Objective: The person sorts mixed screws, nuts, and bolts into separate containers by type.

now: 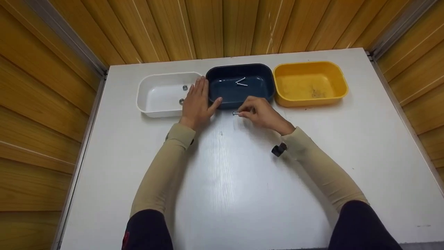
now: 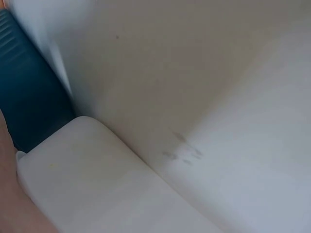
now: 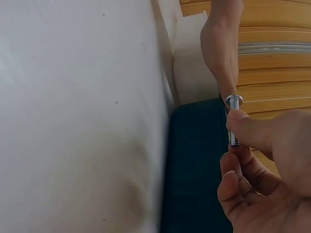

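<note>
My right hand (image 1: 261,113) pinches a silver bolt (image 3: 234,103) between thumb and fingers, close in front of the dark blue tray (image 1: 239,104). In the right wrist view the bolt's threaded shank runs past the thumb and its head points toward my left hand. Flat and with straight fingers, my left hand (image 1: 197,102) lies across the right end of the white tray (image 1: 149,113), its thumb at the blue tray's near left corner. Two nuts (image 1: 185,88) lie in the white tray beside this hand. Inside the blue tray, two more bolts (image 1: 241,84) form a V.
A yellow tray (image 1: 312,103) with some small dark specks inside stands right of the blue one. All three trays form a row along the back of the white table (image 1: 222,180). Wood-look panels (image 1: 239,27) rise behind and at both sides.
</note>
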`<state>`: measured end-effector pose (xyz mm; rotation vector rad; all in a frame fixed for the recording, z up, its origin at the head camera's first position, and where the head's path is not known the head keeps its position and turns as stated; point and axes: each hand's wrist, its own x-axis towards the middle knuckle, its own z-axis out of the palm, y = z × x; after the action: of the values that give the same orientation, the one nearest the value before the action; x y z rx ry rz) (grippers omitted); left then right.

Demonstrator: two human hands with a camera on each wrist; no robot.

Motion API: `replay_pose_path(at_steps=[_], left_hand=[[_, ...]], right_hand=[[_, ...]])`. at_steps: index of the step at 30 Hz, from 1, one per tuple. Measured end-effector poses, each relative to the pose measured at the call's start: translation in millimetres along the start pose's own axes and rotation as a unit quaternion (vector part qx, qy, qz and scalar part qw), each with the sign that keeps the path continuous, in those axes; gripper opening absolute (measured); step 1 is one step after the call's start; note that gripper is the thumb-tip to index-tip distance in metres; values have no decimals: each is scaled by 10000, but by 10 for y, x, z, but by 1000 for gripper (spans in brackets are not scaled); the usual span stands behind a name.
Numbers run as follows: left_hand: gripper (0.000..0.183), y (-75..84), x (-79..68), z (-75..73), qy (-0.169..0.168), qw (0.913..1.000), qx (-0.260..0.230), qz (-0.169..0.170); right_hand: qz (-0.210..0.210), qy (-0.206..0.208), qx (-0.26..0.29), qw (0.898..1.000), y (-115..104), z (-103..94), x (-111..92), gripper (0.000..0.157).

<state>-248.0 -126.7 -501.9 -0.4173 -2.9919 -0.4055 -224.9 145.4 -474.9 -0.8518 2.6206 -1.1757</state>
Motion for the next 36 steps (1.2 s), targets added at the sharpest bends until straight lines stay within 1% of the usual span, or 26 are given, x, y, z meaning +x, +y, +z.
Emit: replay_pose_path(at_steps=[6, 13, 16, 20, 27, 36], left_hand=[[97, -2, -24, 3, 39, 10000, -55, 37], [96, 3, -31, 12, 97, 9999, -65, 85], [96, 9, -37, 18, 73, 9999, -81, 83], [96, 21, -41, 24, 72, 9999, -82, 79], [95, 44, -37, 29, 90, 9998, -127, 97], [95, 74, -22, 35, 126, 9998, -98, 149]], right_hand=[[-70, 119, -56, 9999, -73, -81, 74, 15], [-113, 258, -97, 9996, -124, -158, 212, 15], [-115, 294, -177, 9993, -130, -179, 261, 15], [-70, 319, -249, 9992, -126, -209, 313, 16], [130, 349, -298, 9989, -102, -262, 382, 16], [98, 484, -467, 9977, -6, -325, 474, 17]])
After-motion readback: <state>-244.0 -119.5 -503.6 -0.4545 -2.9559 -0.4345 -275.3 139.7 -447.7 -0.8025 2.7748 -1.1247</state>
